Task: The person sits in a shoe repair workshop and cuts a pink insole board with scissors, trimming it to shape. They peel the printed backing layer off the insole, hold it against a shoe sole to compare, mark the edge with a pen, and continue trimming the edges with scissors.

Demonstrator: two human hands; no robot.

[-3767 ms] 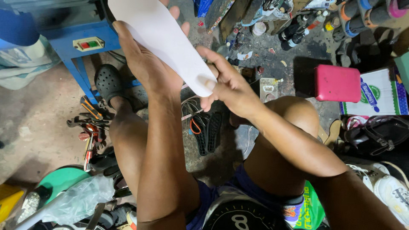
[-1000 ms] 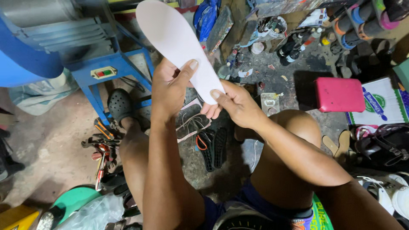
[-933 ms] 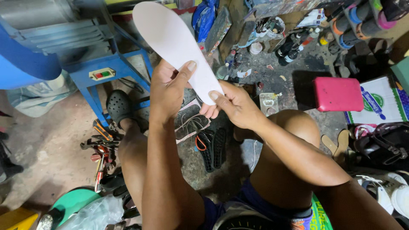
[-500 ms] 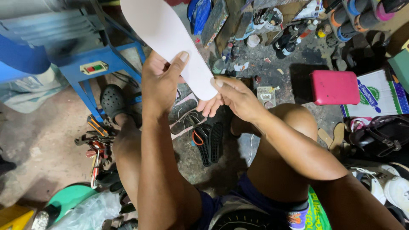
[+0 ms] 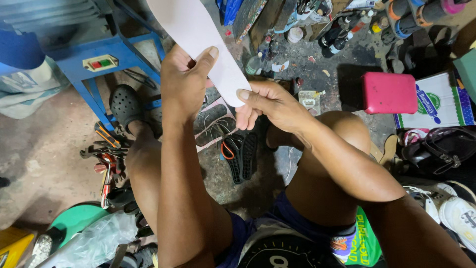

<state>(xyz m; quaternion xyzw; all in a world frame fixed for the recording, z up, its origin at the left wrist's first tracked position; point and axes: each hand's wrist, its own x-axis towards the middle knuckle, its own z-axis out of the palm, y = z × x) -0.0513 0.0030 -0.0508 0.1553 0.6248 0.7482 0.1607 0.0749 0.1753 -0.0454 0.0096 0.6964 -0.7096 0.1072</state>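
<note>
- Above the person's bare knees, a white insole is held up in both hands; it is flat, thin and smooth, with a rounded heel end pointing down toward the right and its upper part running out of the top of the view.
- Its surface looks plain and matte, with no print or stitching that shows.
- The left hand wraps the insole's lower middle from the left: the thumb lies across the white face and the fingers close behind it, so the grip is pressed shut on the insole.
- The right hand pinches the rounded heel end between thumb and curled fingers.
- Below the hands, on the stained concrete floor, lie dark ribbed rubber soles and orange-handled scissors, just beside one another.
- A black perforated clog sits on the person's left foot, near a blue metal stand.
- Loose hand tools with red and orange handles are heaped on the floor beside the left leg.
- A pink rectangular box rests well to the right of the hands.
</note>
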